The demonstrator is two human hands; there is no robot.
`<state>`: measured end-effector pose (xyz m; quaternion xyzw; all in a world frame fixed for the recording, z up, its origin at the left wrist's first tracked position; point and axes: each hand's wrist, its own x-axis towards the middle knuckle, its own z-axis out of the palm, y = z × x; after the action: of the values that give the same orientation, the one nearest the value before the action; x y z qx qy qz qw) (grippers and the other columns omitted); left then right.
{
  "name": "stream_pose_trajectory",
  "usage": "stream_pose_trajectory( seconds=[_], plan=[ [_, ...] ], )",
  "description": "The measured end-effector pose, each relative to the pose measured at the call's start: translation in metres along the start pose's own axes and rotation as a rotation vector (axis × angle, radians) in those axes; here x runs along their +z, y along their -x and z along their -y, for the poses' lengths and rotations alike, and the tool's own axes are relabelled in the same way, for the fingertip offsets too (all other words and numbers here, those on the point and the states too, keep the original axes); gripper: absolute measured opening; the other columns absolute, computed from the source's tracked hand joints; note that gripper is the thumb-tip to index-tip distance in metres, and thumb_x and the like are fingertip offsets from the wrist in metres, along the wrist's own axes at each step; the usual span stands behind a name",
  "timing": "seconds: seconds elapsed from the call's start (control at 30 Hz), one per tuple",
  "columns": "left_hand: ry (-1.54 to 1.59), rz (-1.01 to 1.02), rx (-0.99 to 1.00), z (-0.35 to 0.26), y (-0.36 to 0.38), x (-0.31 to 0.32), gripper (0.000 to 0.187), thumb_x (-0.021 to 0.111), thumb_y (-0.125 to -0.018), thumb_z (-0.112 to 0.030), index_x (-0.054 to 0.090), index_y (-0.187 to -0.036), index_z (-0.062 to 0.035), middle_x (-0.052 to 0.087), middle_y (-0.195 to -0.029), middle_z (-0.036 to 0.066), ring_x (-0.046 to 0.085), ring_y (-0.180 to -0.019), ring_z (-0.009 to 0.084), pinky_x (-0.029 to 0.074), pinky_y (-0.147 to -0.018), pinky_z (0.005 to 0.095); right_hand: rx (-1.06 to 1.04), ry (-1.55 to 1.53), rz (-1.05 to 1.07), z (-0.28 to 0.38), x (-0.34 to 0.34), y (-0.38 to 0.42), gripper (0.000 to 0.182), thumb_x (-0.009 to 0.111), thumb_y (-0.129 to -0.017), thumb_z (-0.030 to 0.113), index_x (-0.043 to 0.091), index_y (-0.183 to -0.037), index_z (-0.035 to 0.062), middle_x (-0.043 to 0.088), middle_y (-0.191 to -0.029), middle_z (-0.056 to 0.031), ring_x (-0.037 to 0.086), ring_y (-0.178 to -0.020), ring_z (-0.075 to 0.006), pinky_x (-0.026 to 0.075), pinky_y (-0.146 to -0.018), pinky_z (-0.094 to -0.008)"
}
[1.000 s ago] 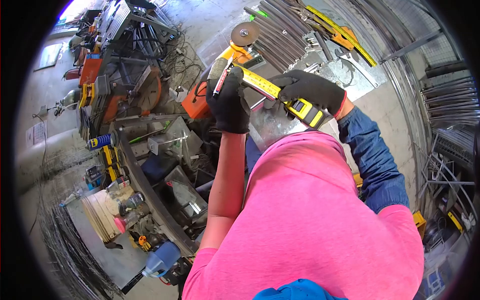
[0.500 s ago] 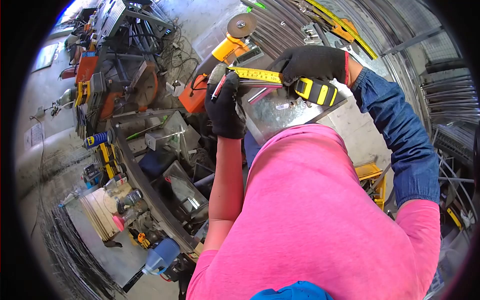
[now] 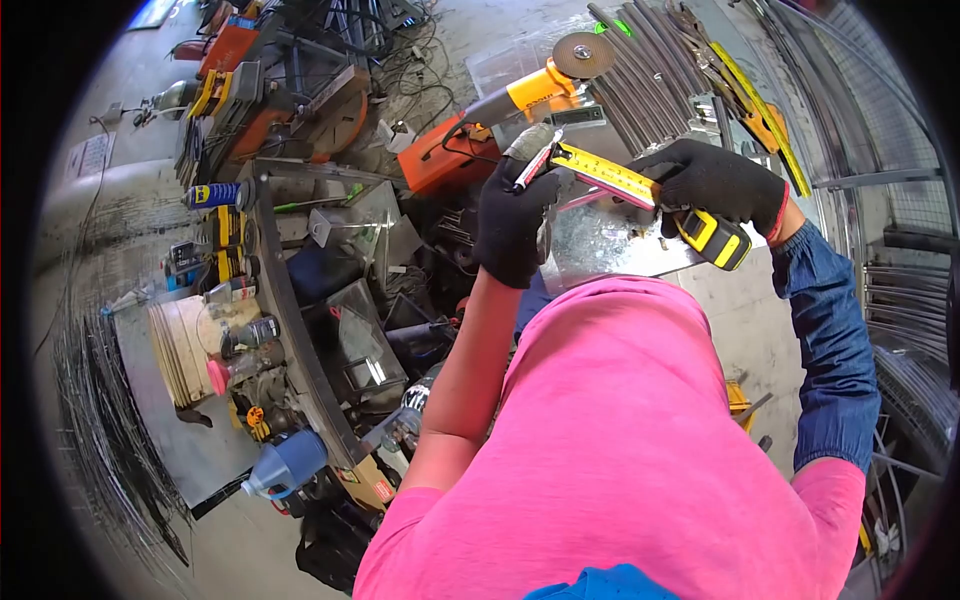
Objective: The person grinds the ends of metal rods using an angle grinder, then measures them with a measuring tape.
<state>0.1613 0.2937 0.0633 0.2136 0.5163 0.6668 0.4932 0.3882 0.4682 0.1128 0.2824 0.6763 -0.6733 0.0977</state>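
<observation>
My left hand (image 3: 512, 222), in a black glove, is closed around a red and white marker (image 3: 533, 168). Its fingertips are also at the hooked end of the tape measure's yellow blade (image 3: 607, 174). On the right, my gloved right hand (image 3: 722, 184) grips the tape measure near the blade's mouth, and the black and yellow case (image 3: 716, 240) hangs just below the fingers. The blade spans the gap between both hands. Along its lower edge runs a thin metal piece, partly hidden. Beneath them is a shiny metal surface (image 3: 625, 245).
An orange angle grinder (image 3: 540, 88) lies beyond my hands, near an orange box (image 3: 447, 152). Metal tubes (image 3: 640, 80) and a yellow level-like bar (image 3: 770, 130) lie at the back right. To the left stand a cluttered bench (image 3: 305, 350), a blue jug (image 3: 288, 463) and a spray can (image 3: 214, 195).
My view has shifted, so both hands appear further right and slightly lower. The blade now slopes down to the right more steeply. Both hands keep their holds.
</observation>
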Motion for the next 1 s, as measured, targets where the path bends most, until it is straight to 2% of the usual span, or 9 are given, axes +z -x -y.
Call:
stream_pose_trajectory(
  seconds=[0.1, 0.5, 0.57, 0.67, 0.73, 0.8, 0.87, 0.93, 1.0],
  plan=[
    [-0.063, -0.027, -0.053, 0.003, -0.001, 0.003, 0.063, 0.074, -0.093, 0.002, 0.060, -0.154, 0.0002, 0.071, -0.136, 0.009, 0.069, -0.117, 0.0156, 0.056, -0.104, 0.0316, -0.068, 0.022, 0.030, -0.008, -0.002, 0.000, 0.050, 0.065, -0.096, 0.013, 0.073, -0.145, 0.0039, 0.083, -0.103, -0.0112, 0.078, -0.083, -0.0153, 0.064, -0.080, -0.0317],
    [-0.337, -0.016, 0.080, 0.004, -0.004, 0.006, 0.050, 0.071, -0.093, 0.010, 0.070, -0.143, 0.0005, 0.078, -0.122, 0.007, 0.072, -0.103, 0.0125, 0.060, -0.087, 0.0297, -0.019, -0.084, 0.039, -0.016, -0.001, 0.006, 0.057, 0.064, -0.097, 0.005, 0.063, -0.153, -0.0018, 0.080, -0.105, -0.0123, 0.080, -0.080, -0.0176, 0.065, -0.073, -0.0323],
    [-0.324, 0.001, 0.123, 0.010, -0.008, 0.001, 0.049, 0.071, -0.094, 0.009, 0.070, -0.142, 0.0004, 0.078, -0.122, 0.007, 0.072, -0.102, 0.0125, 0.060, -0.087, 0.0297, -0.043, -0.043, -0.051, -0.015, 0.002, 0.008, 0.046, 0.065, -0.092, 0.008, 0.074, -0.136, -0.0025, 0.083, -0.104, -0.0136, 0.081, -0.086, -0.0187, 0.066, -0.081, -0.0336],
    [-0.320, 0.030, 0.142, 0.010, -0.007, -0.004, 0.051, 0.073, -0.094, 0.008, 0.069, -0.144, -0.0005, 0.078, -0.121, 0.007, 0.073, -0.100, 0.0128, 0.061, -0.086, 0.0299, -0.056, -0.082, -0.010, -0.027, 0.001, 0.003, 0.046, 0.064, -0.092, 0.010, 0.076, -0.135, -0.0013, 0.083, -0.103, -0.0134, 0.081, -0.086, -0.0177, 0.066, -0.080, -0.0329],
    [-0.279, 0.003, 0.163, 0.005, -0.007, -0.003, 0.055, 0.076, -0.094, 0.006, 0.065, -0.148, -0.0009, 0.078, -0.121, 0.008, 0.073, -0.100, 0.0126, 0.061, -0.087, 0.0292, -0.034, -0.106, 0.031, -0.019, 0.003, 0.007, 0.045, 0.064, -0.089, 0.013, 0.078, -0.130, -0.0009, 0.083, -0.095, -0.0110, 0.078, -0.080, -0.0161, 0.063, -0.076, -0.0313],
    [-0.364, 0.025, 0.171, 0.002, -0.011, -0.011, 0.053, 0.074, -0.098, 0.003, 0.063, -0.150, -0.0010, 0.077, -0.121, 0.010, 0.075, -0.100, 0.0166, 0.063, -0.087, 0.0326, 0.005, -0.093, 0.028, -0.027, 0.003, 0.001, 0.048, 0.063, -0.089, 0.002, 0.071, -0.135, -0.0080, 0.077, -0.093, -0.0142, 0.078, -0.076, -0.0212, 0.063, -0.070, -0.0343],
    [-0.181, -0.021, 0.321, -0.009, -0.008, -0.008, 0.042, 0.069, -0.104, -0.005, 0.064, -0.146, 0.0006, 0.078, -0.120, 0.013, 0.078, -0.100, 0.0222, 0.065, -0.088, 0.0371, -0.006, -0.181, 0.049, -0.032, 0.003, 0.002, 0.051, 0.063, -0.088, 0.001, 0.069, -0.138, -0.0079, 0.078, -0.095, -0.0157, 0.078, -0.076, -0.0218, 0.064, -0.069, -0.0353],
    [-0.199, -0.050, 0.309, -0.018, -0.001, -0.011, 0.037, 0.064, -0.109, -0.012, 0.065, -0.143, 0.0019, 0.078, -0.121, 0.016, 0.080, -0.100, 0.0268, 0.066, -0.089, 0.0419, 0.008, -0.155, 0.024, -0.037, 0.003, 0.000, 0.054, 0.063, -0.087, 0.000, 0.068, -0.141, -0.0079, 0.078, -0.097, -0.0172, 0.078, -0.076, -0.0230, 0.064, -0.069, -0.0367],
    [-0.221, 0.103, 0.275, -0.036, 0.007, 0.006, 0.039, 0.066, -0.110, -0.017, 0.064, -0.143, 0.0034, 0.079, -0.117, 0.017, 0.080, -0.102, 0.0269, 0.066, -0.090, 0.0402, -0.006, -0.146, 0.044, -0.041, 0.004, -0.002, 0.055, 0.063, -0.087, 0.001, 0.068, -0.141, -0.0073, 0.078, -0.097, -0.0172, 0.078, -0.075, -0.0235, 0.064, -0.068, -0.0378]
  ],
)
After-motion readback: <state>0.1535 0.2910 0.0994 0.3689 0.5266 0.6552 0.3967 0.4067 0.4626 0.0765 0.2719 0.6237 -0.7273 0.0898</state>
